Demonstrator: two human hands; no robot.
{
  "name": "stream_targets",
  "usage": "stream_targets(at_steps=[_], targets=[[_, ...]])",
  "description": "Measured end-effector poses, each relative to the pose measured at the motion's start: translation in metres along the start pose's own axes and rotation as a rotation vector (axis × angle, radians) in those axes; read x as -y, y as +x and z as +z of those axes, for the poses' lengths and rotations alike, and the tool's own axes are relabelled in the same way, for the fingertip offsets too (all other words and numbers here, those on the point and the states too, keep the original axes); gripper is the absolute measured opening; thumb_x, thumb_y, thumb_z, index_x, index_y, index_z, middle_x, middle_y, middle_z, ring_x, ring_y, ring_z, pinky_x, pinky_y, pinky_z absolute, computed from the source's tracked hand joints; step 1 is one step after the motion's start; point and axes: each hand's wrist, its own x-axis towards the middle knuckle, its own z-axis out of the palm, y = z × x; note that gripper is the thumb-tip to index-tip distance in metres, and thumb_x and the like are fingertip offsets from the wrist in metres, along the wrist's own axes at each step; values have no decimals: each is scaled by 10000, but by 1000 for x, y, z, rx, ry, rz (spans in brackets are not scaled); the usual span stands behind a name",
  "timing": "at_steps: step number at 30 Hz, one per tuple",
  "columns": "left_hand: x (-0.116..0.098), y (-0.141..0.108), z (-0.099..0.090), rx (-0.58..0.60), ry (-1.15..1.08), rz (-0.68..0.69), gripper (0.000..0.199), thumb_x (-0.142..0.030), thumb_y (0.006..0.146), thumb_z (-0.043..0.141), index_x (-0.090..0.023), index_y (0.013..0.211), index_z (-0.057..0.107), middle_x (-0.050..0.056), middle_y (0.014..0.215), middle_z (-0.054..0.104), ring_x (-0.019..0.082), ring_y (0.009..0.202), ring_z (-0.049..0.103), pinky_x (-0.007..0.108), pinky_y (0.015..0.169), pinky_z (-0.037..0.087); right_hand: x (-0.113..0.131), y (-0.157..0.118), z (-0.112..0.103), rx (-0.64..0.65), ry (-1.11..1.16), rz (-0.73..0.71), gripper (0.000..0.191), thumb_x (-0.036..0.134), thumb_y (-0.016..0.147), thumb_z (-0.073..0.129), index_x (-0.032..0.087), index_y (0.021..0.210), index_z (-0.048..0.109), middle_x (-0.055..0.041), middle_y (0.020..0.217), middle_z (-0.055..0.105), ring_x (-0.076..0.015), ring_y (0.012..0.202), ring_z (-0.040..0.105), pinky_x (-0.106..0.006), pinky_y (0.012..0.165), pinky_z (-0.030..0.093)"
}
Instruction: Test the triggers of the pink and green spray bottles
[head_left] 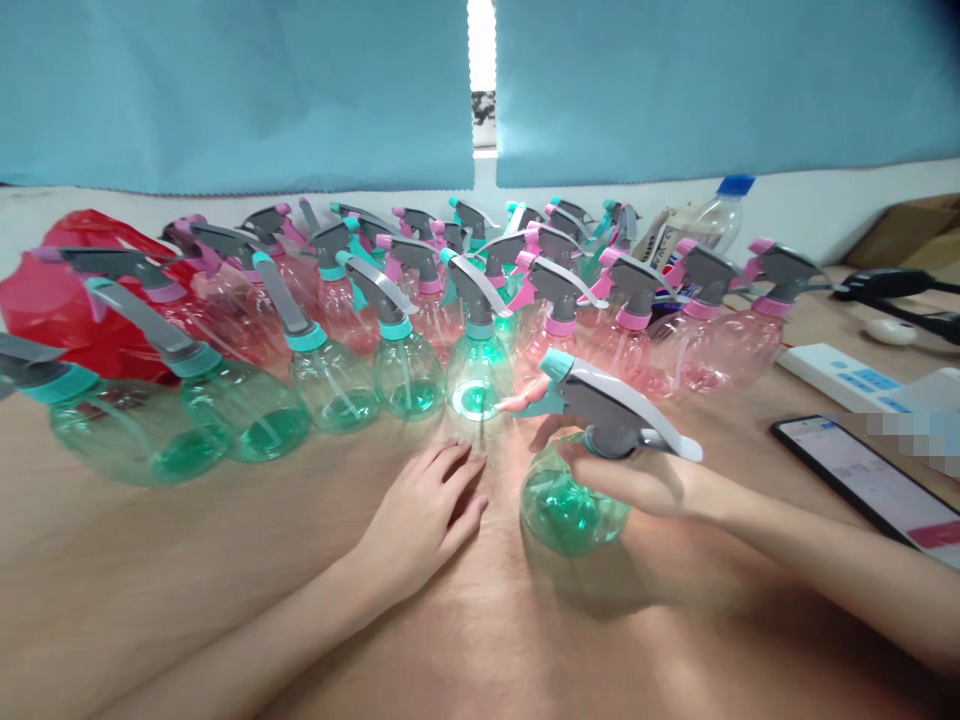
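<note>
My right hand [637, 475] is wrapped round the neck of a green spray bottle [574, 510] with a grey and teal trigger head. Its index finger reaches forward near the teal trigger, and the bottle leans slightly. On the wooden table [420, 650], my left hand [431, 510] lies with fingers spread and loosely bent, holding nothing. Just beyond the hands stands a green spray bottle [480, 360] in a front row of similar ones. Pink spray bottles [739, 340] stand at the right of that row, and several more of both colours crowd behind.
A red plastic bag [97, 320] lies at the far left. To the right are a phone [870, 480], a white power strip [844, 375], black cables [900, 285] and a cardboard box [907, 230]. A clear bottle with a blue cap [724, 215] stands behind. Blue curtains [240, 90] hang at the back.
</note>
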Motion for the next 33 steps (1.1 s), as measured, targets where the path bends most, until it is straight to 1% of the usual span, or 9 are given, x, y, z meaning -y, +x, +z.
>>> stream_targets(at_steps=[5,12,16,19,21,23,26,30,33], targets=[[-1,0,-1,-6,-3,-3,365,-294,946,453,-103,1227,585,164,1268,574,314,1190,502,498,983,435,0,0,0,5,9,-14,514,57,604,413,249,1037,610,8,825,675,-146,739,650,-241,642,523],[0,0,-1,2,0,-5,373,-296,944,456,-101,1237,579,167,1272,571,316,1199,495,499,988,431,1,0,0,-15,-8,-44,467,58,593,410,251,968,609,33,687,623,-145,728,641,-233,622,518],[0,0,0,5,2,-3,374,-296,944,457,-94,1234,581,171,1269,572,317,1195,496,500,991,427,5,1,1,-40,-48,-33,353,84,585,415,245,841,598,42,583,560,-144,655,624,-227,546,500],[-1,0,-1,-9,-9,-8,364,-297,942,457,-110,1229,582,163,1258,580,312,1189,505,493,984,436,10,3,3,-74,-79,-3,209,103,573,427,250,675,536,44,508,493,-142,557,580,-235,492,482],[-1,0,-1,-7,-13,-9,361,-301,945,449,-120,1228,581,160,1260,580,310,1188,507,496,981,438,13,4,4,-86,-87,18,151,106,565,430,255,571,452,51,445,396,-132,469,511,-235,444,450],[-1,0,-2,4,-13,-7,364,-304,948,443,-116,1230,577,165,1267,576,311,1190,503,501,983,435,14,4,5,-86,-87,29,159,104,572,427,253,527,391,55,425,329,-113,397,411,-234,401,406],[-1,1,-3,14,-3,-9,369,-309,951,440,-118,1238,572,163,1276,571,308,1197,496,502,987,430,14,3,6,-106,-99,31,167,105,591,429,243,532,357,60,450,310,-90,377,307,-226,365,340],[0,1,-2,24,8,-8,371,-304,954,438,-111,1240,573,163,1280,567,307,1203,490,494,996,422,12,0,6,-142,-137,23,163,103,599,438,232,566,345,72,464,264,-76,389,269,-219,356,267],[0,0,-1,26,10,-8,375,-303,955,440,-102,1242,573,168,1281,564,310,1204,487,493,999,418,11,-2,6,-140,-147,27,138,120,609,443,227,576,361,69,476,313,-71,392,278,-221,373,287]])
